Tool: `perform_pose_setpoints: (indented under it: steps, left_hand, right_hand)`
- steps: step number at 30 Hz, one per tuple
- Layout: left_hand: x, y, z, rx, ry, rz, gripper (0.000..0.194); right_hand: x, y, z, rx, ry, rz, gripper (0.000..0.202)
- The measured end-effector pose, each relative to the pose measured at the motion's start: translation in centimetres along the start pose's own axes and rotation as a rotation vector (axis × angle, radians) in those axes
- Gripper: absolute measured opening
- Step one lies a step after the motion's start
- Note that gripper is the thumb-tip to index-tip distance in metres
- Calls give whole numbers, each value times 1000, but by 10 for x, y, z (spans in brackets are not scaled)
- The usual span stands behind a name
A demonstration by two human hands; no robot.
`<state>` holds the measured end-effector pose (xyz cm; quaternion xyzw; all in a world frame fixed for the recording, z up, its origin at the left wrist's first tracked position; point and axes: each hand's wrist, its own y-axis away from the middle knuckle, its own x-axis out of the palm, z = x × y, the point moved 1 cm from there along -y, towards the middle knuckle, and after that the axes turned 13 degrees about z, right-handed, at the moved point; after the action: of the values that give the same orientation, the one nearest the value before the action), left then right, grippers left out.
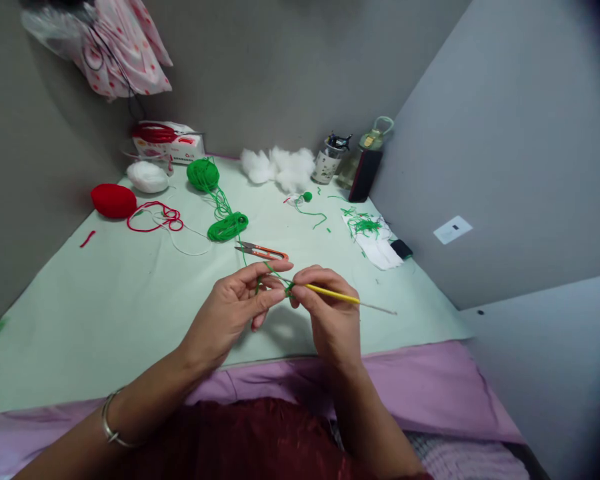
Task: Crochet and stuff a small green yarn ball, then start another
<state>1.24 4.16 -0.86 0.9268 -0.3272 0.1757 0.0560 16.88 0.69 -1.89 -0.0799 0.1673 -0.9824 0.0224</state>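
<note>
My right hand (330, 307) pinches a crochet hook (333, 293) with a yellow handle, its metal end pointing to the right. In my left hand (235, 300), thumb and fingers close on a small piece of green crochet work (289, 289), where the hook's other end meets it. Green yarn (245, 253) runs over the left fingers from a loose green skein (227, 227) behind them. Orange-handled thread snips (263, 251) lie just beyond the left hand. The fingers partly hide the small green piece.
Red (113, 201), white (148, 177) and green (203, 175) yarn balls sit at the back left. White stuffing (279, 168) lies at the back, near a pen cup (327, 163) and a bottle (375, 139). Green scraps cover a white tissue (380, 250) to the right. Walls enclose the table.
</note>
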Motion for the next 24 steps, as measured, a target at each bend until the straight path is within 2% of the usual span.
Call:
perform_pose_setpoints:
  steps: [5,8,14,18,24]
  left_hand:
    - [-3,1,-6,26,-38,-12,29]
    - [-2,3,-8,47,-56,10,28]
    - [-7,5,-10,70,-73,29,23]
    - [-11,6,-14,50,-171,1,19]
    - [-2,10,-22,103,-305,-29,29]
  right_hand:
    - [4,-7,-2,179,-262,-15,18]
    - [8,-9,0,230,-346,10,20]
    - [10,-7,-2,246,-419,69,21]
    - [10,-6,-1,227,-447,66,20]
    - [11,-7,4,210,-443,57,21]
